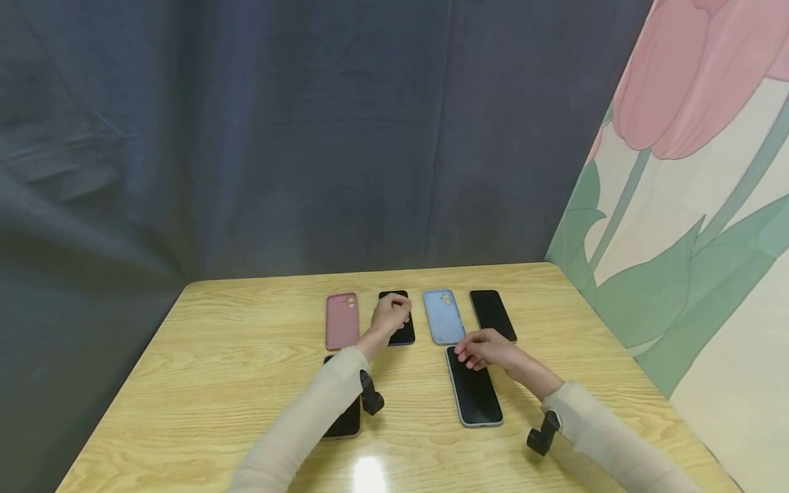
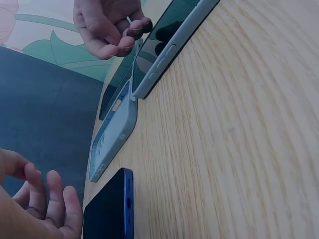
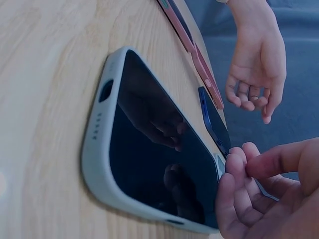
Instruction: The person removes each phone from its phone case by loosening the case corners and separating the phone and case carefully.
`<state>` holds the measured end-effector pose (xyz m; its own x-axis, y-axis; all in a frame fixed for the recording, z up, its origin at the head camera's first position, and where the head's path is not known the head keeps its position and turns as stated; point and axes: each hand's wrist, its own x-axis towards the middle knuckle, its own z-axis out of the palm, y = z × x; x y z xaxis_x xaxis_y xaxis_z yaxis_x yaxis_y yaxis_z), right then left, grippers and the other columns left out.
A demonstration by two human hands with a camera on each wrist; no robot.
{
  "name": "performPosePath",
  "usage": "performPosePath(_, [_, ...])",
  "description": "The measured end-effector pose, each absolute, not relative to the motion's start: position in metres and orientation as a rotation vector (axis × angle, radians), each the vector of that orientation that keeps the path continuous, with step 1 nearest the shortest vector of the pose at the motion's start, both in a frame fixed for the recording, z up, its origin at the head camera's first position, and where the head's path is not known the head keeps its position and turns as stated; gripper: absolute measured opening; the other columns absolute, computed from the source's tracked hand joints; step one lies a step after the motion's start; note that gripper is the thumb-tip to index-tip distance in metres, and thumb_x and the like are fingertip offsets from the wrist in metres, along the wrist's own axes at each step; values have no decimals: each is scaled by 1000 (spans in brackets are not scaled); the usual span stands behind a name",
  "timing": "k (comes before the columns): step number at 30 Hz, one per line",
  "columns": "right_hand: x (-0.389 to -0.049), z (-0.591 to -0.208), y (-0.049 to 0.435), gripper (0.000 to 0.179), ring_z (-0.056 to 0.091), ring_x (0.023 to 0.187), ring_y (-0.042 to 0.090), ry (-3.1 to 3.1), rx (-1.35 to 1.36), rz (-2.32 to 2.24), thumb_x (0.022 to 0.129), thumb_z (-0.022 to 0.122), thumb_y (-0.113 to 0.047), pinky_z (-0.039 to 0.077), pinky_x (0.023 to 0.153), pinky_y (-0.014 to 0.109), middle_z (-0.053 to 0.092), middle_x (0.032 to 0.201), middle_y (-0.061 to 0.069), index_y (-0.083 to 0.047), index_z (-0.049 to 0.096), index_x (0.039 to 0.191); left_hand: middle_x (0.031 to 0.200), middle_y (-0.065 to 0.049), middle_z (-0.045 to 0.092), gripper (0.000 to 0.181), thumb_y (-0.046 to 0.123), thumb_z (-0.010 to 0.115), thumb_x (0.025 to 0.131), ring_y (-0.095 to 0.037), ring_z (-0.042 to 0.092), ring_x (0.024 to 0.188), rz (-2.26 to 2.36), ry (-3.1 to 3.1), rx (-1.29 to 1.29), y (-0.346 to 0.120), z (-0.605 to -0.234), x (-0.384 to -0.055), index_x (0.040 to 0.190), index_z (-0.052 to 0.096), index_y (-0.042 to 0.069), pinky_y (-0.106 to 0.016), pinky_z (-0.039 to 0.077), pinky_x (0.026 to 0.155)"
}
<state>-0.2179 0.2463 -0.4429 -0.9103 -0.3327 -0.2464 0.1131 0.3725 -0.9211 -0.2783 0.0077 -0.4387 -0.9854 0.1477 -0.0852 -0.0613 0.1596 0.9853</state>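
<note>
My left hand (image 1: 388, 316) hovers over a dark-screened phone with a blue edge (image 1: 403, 335) at the back of the table. Its fingers are loosely bent and hold nothing; the left wrist view shows the hand apart from that phone (image 2: 110, 211). My right hand (image 1: 487, 346) is above the upper end of a phone in a pale case (image 1: 476, 400), which lies screen up. In the right wrist view those fingers (image 3: 237, 191) hang loosely curled over the screen, gripping nothing. A light blue phone case (image 1: 442, 316) lies just beyond this hand, open side up.
A pink phone case (image 1: 342, 323) lies left of the blue-edged phone. Another dark phone (image 1: 492, 313) is at the back right. My left forearm partly covers one more phone (image 1: 346, 421) nearer the front. A dark curtain (image 1: 320, 137) hangs behind the wooden table (image 1: 216, 383).
</note>
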Motion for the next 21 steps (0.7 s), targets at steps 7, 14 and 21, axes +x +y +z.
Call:
performPosePath(7, [-218, -444, 238, 24, 63, 70, 14, 2247, -219, -1515, 100, 46, -3, 55, 67, 30, 68, 83, 6, 11, 64, 104, 112, -27, 59, 31, 18, 53, 102, -42, 60, 101, 1924, 2238, 103, -1, -440, -278, 125, 59, -1, -46, 53, 88])
performPosePath(14, [-216, -444, 231, 21, 62, 69, 14, 2248, -201, -1499, 100, 48, -3, 55, 66, 29, 69, 84, 6, 9, 65, 102, 112, -28, 58, 32, 23, 54, 102, -45, 59, 102, 1923, 2189, 167, -11, -437, -274, 125, 59, 1, -49, 53, 89])
performPosePath(21, [-213, -442, 223, 16, 62, 69, 14, 2238, -222, -1493, 96, 54, -1, 55, 66, 28, 69, 85, 8, 9, 64, 101, 101, -24, 61, 27, 23, 56, 102, -44, 59, 96, 1885, 2229, 190, -24, -437, -271, 118, 61, 2, -52, 52, 86])
